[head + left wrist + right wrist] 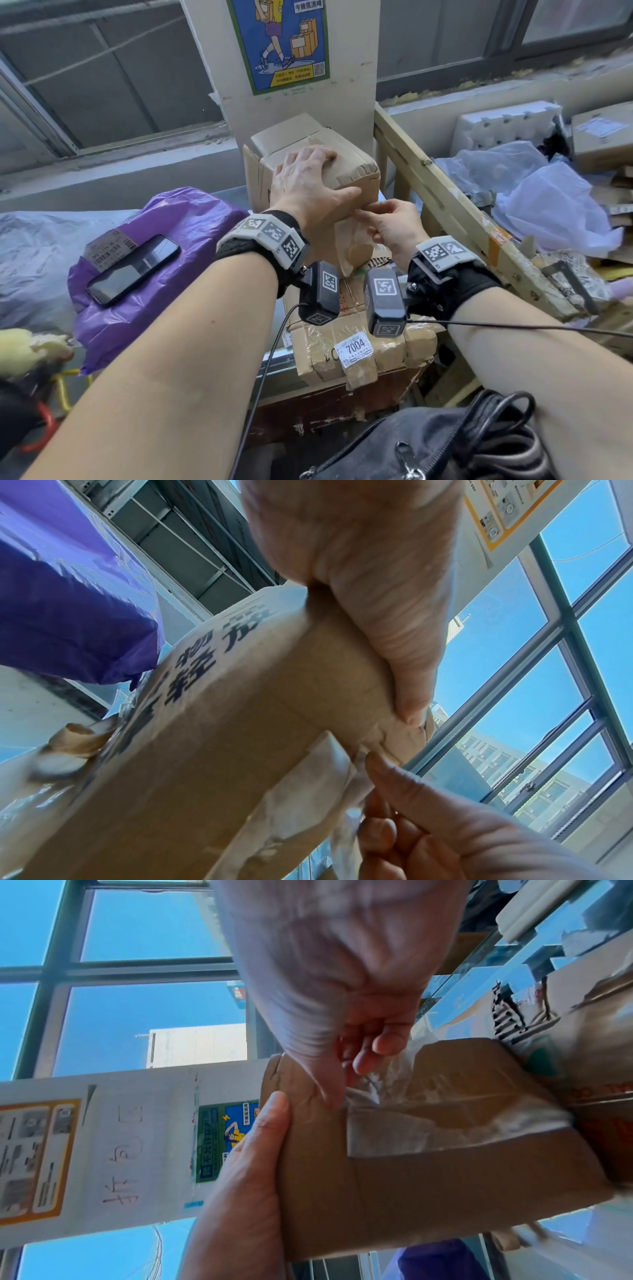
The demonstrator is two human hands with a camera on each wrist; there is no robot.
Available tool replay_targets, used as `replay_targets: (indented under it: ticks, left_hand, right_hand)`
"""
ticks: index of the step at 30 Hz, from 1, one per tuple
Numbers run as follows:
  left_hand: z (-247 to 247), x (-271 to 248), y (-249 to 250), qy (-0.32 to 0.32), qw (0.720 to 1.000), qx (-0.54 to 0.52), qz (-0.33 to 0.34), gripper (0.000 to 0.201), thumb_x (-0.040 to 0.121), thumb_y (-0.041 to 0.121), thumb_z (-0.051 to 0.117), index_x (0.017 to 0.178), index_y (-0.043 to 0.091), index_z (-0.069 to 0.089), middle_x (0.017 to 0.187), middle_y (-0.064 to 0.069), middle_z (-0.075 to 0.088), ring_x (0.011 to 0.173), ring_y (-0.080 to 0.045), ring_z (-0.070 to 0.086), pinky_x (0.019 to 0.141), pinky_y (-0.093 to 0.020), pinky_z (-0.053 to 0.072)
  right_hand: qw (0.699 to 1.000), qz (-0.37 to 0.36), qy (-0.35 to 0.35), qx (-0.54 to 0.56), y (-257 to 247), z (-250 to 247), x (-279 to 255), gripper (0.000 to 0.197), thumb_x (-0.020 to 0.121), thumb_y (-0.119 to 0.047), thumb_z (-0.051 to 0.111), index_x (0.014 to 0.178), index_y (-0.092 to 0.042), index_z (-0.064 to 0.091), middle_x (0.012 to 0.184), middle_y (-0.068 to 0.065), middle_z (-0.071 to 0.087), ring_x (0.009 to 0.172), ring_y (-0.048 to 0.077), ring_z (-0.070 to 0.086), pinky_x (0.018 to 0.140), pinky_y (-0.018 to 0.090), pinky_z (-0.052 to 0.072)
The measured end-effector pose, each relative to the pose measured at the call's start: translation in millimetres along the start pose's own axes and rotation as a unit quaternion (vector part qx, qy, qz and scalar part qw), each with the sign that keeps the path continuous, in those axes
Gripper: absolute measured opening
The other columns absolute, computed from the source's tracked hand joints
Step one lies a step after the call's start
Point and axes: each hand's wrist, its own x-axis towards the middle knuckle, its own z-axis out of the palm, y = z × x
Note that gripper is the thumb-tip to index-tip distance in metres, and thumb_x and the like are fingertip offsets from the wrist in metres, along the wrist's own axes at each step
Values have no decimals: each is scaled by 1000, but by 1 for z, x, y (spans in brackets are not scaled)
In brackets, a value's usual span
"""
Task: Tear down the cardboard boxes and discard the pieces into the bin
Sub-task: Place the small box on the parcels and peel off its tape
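A small brown cardboard box [358, 171] stands on a larger taped box [318, 356] with a 7004 label. My left hand [315, 178] grips the small box from above, fingers over its top, thumb along the near face. My right hand [368, 217] pinches a strip of clear tape [354, 248] peeled from that near face, just below the left thumb. In the left wrist view the thumb [394, 642] presses the printed box [240, 723]. The right wrist view shows my fingers [363, 1053] holding the loose tape [394, 1096] beside the left hand [253, 1164].
A wooden crate rail [445, 202] runs diagonally at right; behind it lie clear plastic bags [548, 198], white foam [507, 123] and cardboard. A purple bag [154, 308] with a phone [133, 270] lies at left. A black bag [445, 445] sits near my body.
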Motion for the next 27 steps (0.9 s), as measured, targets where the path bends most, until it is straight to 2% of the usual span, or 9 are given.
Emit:
replay_targets:
  ticks: [5, 9, 12, 18, 23, 27]
  left_hand:
    - [1, 1, 1, -4, 1000, 1, 8, 66, 75, 63, 62, 132, 34, 45, 137, 7, 45, 125, -19, 35, 106, -37, 24]
    - [1, 2, 2, -5, 1000, 2, 12, 67, 75, 63, 62, 132, 33, 45, 137, 7, 45, 125, -19, 35, 106, -37, 24]
    - [2, 3, 2, -6, 1000, 1, 15, 67, 75, 63, 62, 132, 33, 45, 137, 7, 45, 124, -19, 36, 106, -38, 24]
    - [3, 5, 1, -8, 1000, 0, 18, 67, 75, 64, 62, 133, 33, 45, 137, 8, 45, 125, -18, 36, 106, -37, 24]
    - [4, 5, 1, -7, 1000, 2, 22, 67, 75, 64, 62, 133, 34, 45, 137, 9, 45, 125, -17, 36, 106, -37, 23]
    - [5, 6, 0, -7, 1000, -2, 22, 66, 76, 63, 62, 133, 34, 45, 137, 9, 45, 126, -17, 35, 107, -37, 23]
  right_hand:
    - [997, 70, -34, 23, -2, -4, 2, 12, 80, -12, 76, 79, -10, 64, 66, 4, 60, 48, 10, 44, 46, 21, 38]
    - [995, 80, -64, 12, -3, -7, 4, 12, 82, -11, 74, 76, -11, 63, 61, 3, 59, 49, 11, 47, 46, 22, 41]
    - [991, 88, -96, 42, 0, -9, 1, 13, 84, -10, 71, 81, -10, 58, 62, 4, 59, 49, 11, 50, 45, 21, 43]
    - [980, 108, -144, 86, 2, -14, -2, 12, 85, -11, 67, 78, -6, 58, 63, 9, 56, 48, 14, 52, 44, 21, 46]
    - [975, 119, -155, 108, 10, -15, -2, 14, 87, -9, 64, 76, -7, 55, 56, 6, 58, 46, 14, 55, 45, 22, 47]
    - [976, 118, -151, 107, 17, -16, -1, 15, 87, -9, 64, 74, -10, 55, 58, 3, 58, 50, 12, 55, 50, 23, 51]
